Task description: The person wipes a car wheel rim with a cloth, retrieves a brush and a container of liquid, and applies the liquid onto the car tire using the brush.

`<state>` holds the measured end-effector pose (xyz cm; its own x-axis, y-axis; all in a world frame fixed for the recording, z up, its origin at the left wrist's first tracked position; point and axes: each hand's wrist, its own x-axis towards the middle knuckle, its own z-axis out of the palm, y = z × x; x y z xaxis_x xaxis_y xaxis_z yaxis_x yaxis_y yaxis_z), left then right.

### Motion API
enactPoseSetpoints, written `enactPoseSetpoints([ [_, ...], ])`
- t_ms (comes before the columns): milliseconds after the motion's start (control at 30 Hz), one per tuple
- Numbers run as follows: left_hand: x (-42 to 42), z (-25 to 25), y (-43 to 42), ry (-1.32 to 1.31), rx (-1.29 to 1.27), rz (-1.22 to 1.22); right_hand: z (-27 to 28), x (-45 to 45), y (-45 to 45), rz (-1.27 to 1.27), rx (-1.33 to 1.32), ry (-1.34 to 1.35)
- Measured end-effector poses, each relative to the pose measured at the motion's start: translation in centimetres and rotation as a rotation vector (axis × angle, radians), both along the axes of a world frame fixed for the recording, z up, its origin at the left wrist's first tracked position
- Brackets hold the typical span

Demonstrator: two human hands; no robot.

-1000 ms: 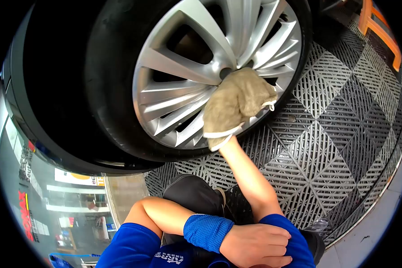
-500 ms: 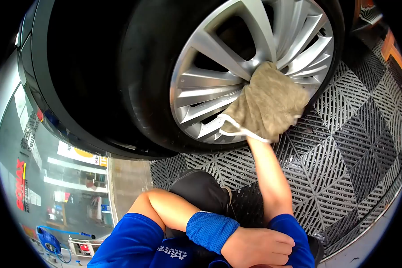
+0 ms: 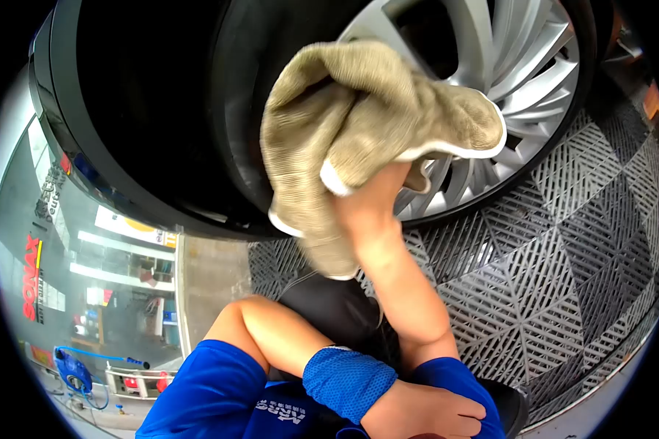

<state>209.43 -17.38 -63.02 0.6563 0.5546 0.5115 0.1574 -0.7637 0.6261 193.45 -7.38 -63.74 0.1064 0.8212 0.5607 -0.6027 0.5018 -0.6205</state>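
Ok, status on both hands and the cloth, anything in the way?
Right hand gripping tan cloth in front of wheel, contact unclear. Left hand at right sleeve, clear of cloth. No obstruction visible.

And there's the microfibre cloth (image 3: 373,117), khaki-beige, finely ribbed and edged in white, bunched over the right hand (image 3: 373,201)! Deep creases through the middle, one side curling over in a fat fold, the other stretched out to a rounded, white-rimmed end, and a blurred tail hanging low beside the wrist. Behind it, the silver alloy wheel (image 3: 476,44), broad and slim spokes fanning out, its left part hidden by the fabric, black tyre (image 3: 238,102) around it. Whether cloth touches metal, can't tell!
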Motion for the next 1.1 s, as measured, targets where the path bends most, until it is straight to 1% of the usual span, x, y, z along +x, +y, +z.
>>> enactPoseSetpoints([
  [33, 0.2, 0.0, -0.4, 0.02, 0.034, -0.012, -1.3, 0.1, 0.6, 0.035, 0.067, -0.155],
  [67, 0.5, 0.0, -0.9, 0.049, 0.099, 0.042, -2.6, 0.2, 1.2, 0.063, 0.148, -0.309],
  [100, 0.4, 0.2, -1.1, 0.049, 0.1, 0.049, -3.9, 0.3, 1.8, 0.085, 0.239, -0.453],
  [200, -0.1, 0.6, -1.1, 0.084, 0.103, 0.104, -9.9, -1.4, 3.1, 0.174, 0.16, -0.474],
  [267, 0.2, 0.6, -1.5, 0.072, 0.119, 0.102, -13.1, -1.4, 1.9, 0.185, 0.075, -0.476],
  [300, 0.2, 0.6, -1.6, 0.065, 0.12, 0.107, -13.6, -1.4, 1.0, 0.167, 0.054, -0.469],
  [333, 0.1, 0.5, -1.6, 0.065, 0.124, 0.103, -12.9, -1.4, -0.3, 0.126, 0.066, -0.457],
  [400, 0.2, 0.6, -1.7, 0.035, 0.096, 0.078, -10.4, -1.7, -3.7, 0.021, 0.14, -0.459],
  [467, 0.5, 0.8, -1.7, 0.045, 0.075, 0.069, -8.5, -1.6, -5.0, -0.027, 0.245, -0.527],
  [500, 0.5, 1.0, -1.6, 0.068, 0.07, 0.046, -8.3, -1.8, -4.4, 0.024, 0.278, -0.54],
  [533, 0.5, 1.1, -1.7, 0.065, 0.068, 0.035, -9.0, -2.1, -3.6, 0.158, 0.257, -0.514],
  [600, 0.3, 1.3, -1.8, 0.086, 0.142, 0.077, -11.6, -3.4, -1.6, 0.485, 0.099, -0.421],
  [633, 0.2, 1.4, -2.1, 0.086, 0.145, 0.08, -11.8, -3.6, -1.4, 0.578, 0.027, -0.422],
  [800, 0.2, 1.4, -2.9, 0.06, 0.158, 0.104, -11.5, -3.1, -5.7, -0.218, 0.32, -0.715],
  [867, 0.3, 1.4, -2.9, 0.071, 0.145, 0.081, -11.2, -2.6, -5.7, -0.39, 0.365, -0.769],
  [967, -0.3, 1.6, -2.7, 0.097, 0.146, 0.047, -9.9, -2.4, -3.0, 0.228, 0.328, -0.587],
  [1033, -0.4, 1.9, -3.2, 0.1, 0.153, 0.064, -9.0, -1.9, -3.5, 0.451, 0.313, -0.521],
  [1100, -0.5, 2.1, -3.8, 0.067, 0.114, 0.077, -7.9, -1.7, -5.4, 0.033, 0.271, -0.419],
])
